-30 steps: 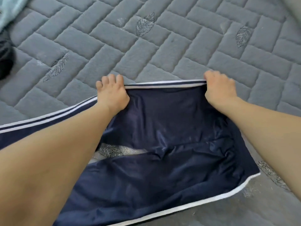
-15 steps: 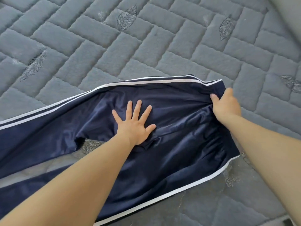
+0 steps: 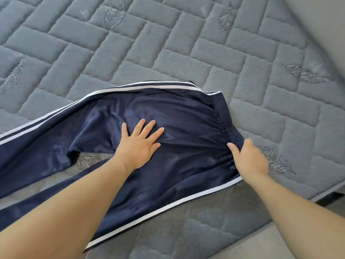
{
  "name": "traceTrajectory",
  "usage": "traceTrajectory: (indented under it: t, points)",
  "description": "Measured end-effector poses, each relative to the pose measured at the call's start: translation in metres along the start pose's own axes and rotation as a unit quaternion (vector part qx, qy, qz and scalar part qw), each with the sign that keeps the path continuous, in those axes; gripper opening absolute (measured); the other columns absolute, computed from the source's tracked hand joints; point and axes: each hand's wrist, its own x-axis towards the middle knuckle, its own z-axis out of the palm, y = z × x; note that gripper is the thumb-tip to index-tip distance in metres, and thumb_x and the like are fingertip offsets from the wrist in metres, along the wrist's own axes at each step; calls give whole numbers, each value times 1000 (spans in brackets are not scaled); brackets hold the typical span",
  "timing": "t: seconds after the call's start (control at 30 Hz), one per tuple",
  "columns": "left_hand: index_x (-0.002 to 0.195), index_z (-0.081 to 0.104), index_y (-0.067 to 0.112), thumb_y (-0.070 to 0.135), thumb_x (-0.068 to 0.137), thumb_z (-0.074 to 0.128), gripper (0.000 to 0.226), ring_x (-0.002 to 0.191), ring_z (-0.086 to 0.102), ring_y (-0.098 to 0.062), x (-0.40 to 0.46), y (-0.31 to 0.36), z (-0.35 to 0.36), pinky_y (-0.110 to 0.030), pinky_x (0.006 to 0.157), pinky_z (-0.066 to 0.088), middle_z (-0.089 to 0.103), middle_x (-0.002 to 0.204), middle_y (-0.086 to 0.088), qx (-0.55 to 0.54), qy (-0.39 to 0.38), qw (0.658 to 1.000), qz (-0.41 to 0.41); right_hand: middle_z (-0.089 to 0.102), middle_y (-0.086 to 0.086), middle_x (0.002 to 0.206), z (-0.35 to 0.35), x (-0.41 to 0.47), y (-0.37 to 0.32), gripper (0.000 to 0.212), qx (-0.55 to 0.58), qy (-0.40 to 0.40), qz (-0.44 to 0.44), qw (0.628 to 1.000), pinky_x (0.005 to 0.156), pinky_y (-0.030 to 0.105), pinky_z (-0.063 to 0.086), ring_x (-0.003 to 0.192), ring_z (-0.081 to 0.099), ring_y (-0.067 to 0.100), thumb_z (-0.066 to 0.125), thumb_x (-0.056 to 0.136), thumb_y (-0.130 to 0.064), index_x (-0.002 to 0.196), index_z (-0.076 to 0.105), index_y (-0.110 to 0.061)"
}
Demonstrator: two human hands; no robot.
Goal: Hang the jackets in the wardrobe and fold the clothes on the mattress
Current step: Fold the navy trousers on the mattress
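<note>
Navy track trousers [image 3: 186, 118] with white side stripes, spread flat on the grey quilted mattress [image 3: 168, 49], waistband [image 3: 226, 124] toward its right edge, legs running off left. Left hand [image 3: 139, 144] lying on the seat of the trousers, fingers spread and pressing flat. Right hand [image 3: 249, 159] at the waistband, grip pinching the gathered fabric there.

Better to pull the waistband gently away from the pressing palm, to take out the wrinkles near the elastic, then to lay one leg exactly over the other, stripe on stripe.

No brand, label or readable writing visible; only embroidered leaves on the mattress.

Head view, looking steeply down, close over mattress [image 3: 186, 53]
</note>
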Motion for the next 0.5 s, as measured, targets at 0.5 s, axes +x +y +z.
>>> traceTrajectory:
  t: [0.5]
  points:
    - [82,56,9,30,97,49,27,78,57,-39,-122,-36,39,-48,67,45,60,85,-15,-57,89,976,-191,15,13,163,90,-168,-40,75,-95,-23,-282,954,116,64,11,149,19,33,24,93,-63,155,19,-21]
